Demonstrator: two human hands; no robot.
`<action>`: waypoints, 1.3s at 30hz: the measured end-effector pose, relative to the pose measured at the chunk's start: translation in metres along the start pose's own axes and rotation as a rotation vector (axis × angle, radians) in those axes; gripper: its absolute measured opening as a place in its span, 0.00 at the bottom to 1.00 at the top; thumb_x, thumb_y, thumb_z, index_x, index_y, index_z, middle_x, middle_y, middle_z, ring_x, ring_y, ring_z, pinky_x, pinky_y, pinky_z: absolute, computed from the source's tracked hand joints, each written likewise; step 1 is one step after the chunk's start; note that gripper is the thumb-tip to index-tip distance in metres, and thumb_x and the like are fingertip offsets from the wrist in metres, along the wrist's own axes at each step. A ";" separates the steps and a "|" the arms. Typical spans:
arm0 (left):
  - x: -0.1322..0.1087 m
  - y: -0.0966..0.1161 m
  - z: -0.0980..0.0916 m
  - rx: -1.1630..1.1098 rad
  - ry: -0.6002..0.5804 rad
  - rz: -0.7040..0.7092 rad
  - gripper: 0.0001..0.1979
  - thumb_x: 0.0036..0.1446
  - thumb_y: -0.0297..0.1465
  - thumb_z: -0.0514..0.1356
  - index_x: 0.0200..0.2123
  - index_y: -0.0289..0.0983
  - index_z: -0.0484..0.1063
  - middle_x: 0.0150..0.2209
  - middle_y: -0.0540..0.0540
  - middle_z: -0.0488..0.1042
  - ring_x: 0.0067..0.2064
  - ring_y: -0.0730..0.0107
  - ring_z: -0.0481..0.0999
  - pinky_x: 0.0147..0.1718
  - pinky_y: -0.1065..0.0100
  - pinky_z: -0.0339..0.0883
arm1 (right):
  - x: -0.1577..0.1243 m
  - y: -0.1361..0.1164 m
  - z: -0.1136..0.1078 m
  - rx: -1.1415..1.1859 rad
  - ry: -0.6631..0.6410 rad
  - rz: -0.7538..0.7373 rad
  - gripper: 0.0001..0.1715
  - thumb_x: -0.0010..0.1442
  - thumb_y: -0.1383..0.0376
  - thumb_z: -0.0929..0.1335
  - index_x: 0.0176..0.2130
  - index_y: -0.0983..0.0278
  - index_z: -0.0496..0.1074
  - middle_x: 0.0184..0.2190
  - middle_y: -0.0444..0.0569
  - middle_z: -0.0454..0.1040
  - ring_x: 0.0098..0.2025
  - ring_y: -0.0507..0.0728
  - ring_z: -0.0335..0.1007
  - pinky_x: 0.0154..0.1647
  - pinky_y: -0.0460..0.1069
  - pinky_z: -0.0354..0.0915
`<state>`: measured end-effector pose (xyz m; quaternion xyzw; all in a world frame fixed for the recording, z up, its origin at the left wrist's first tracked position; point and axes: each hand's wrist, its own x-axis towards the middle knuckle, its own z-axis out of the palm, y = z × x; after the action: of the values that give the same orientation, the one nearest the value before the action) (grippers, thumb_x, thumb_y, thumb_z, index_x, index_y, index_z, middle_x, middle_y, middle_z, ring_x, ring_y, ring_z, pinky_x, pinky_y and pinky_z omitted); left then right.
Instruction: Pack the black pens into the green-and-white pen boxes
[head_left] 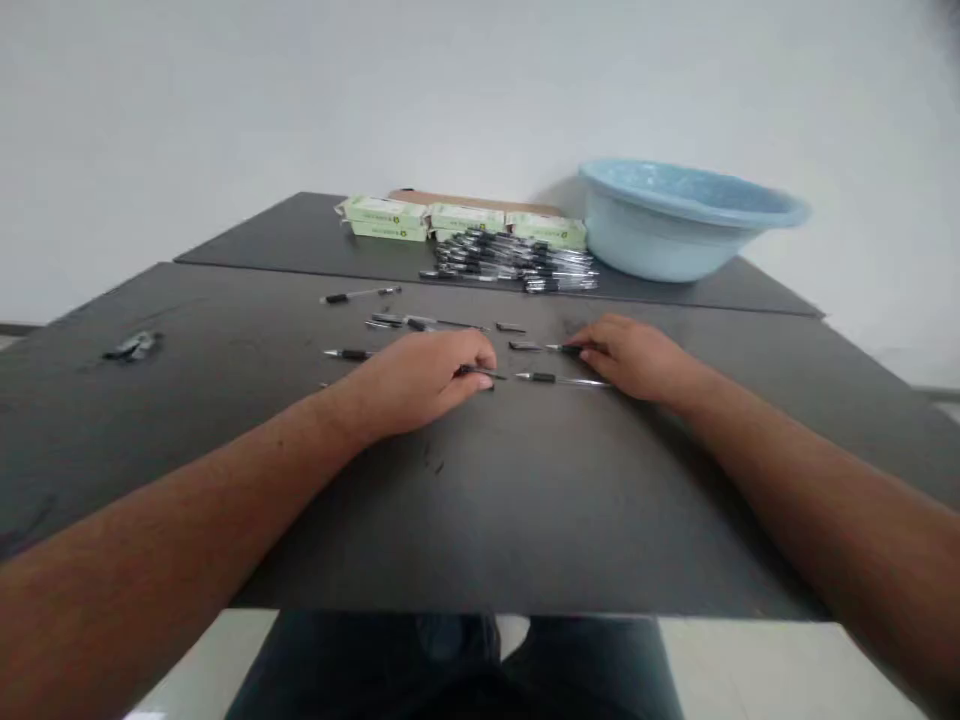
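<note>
My left hand [420, 382] is closed, thumb and forefinger pinching a thin dark pen part [481, 372]; I cannot tell whether it is a cap or a refill. Over on the right, the fingers of my right hand [634, 358] grip the dark grip section of a pen [562, 348] low on the table. That pen's tip points left at a loose pen cap [525, 346]. Just in front lies a clear pen with a black grip [555, 379], partly behind my right hand. Another pen [349, 354] runs behind my left hand.
More pens and parts, including a pen [360, 295] and a small cap [510, 328], lie on the dark table [525, 500]. Behind are a heap of pens [510, 262], green-white boxes [386, 217] and a blue basin [675, 235]. A crumpled scrap [135, 346] sits far left.
</note>
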<state>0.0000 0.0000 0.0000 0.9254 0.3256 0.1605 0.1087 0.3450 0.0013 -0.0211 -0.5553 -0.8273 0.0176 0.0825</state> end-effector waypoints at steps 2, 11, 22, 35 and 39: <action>0.002 0.001 0.001 0.000 0.046 -0.013 0.16 0.71 0.34 0.56 0.54 0.36 0.80 0.50 0.40 0.85 0.51 0.54 0.85 0.52 0.58 0.75 | -0.001 0.001 -0.001 -0.001 0.070 0.001 0.20 0.71 0.66 0.66 0.55 0.63 0.83 0.50 0.57 0.84 0.55 0.65 0.79 0.60 0.59 0.74; 0.002 0.005 -0.002 -0.070 0.220 -0.133 0.17 0.69 0.38 0.62 0.55 0.41 0.84 0.46 0.45 0.88 0.46 0.60 0.86 0.48 0.65 0.74 | -0.022 -0.041 -0.022 0.042 0.249 -0.154 0.19 0.74 0.63 0.64 0.59 0.61 0.78 0.52 0.55 0.85 0.54 0.64 0.82 0.57 0.58 0.76; 0.001 0.009 0.000 -0.083 0.237 -0.096 0.16 0.67 0.37 0.63 0.52 0.40 0.86 0.40 0.46 0.87 0.39 0.65 0.84 0.41 0.67 0.71 | -0.034 -0.064 -0.026 0.028 0.286 -0.267 0.13 0.73 0.65 0.67 0.53 0.61 0.78 0.48 0.52 0.86 0.50 0.60 0.85 0.51 0.52 0.77; 0.000 0.015 0.001 -0.153 0.161 -0.065 0.15 0.66 0.40 0.65 0.50 0.42 0.85 0.39 0.49 0.87 0.38 0.66 0.84 0.40 0.68 0.70 | -0.038 -0.078 -0.027 0.022 0.267 -0.335 0.14 0.74 0.65 0.67 0.54 0.64 0.79 0.46 0.53 0.87 0.46 0.62 0.86 0.46 0.53 0.77; 0.000 0.015 0.000 -0.146 0.163 -0.065 0.13 0.65 0.41 0.65 0.47 0.42 0.85 0.37 0.50 0.87 0.37 0.67 0.84 0.37 0.69 0.68 | -0.039 -0.079 -0.027 0.022 0.263 -0.340 0.15 0.74 0.65 0.66 0.54 0.63 0.80 0.47 0.53 0.87 0.47 0.62 0.86 0.46 0.54 0.77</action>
<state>0.0087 -0.0115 0.0042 0.8878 0.3508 0.2548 0.1544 0.2910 -0.0666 0.0111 -0.4044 -0.8910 -0.0599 0.1975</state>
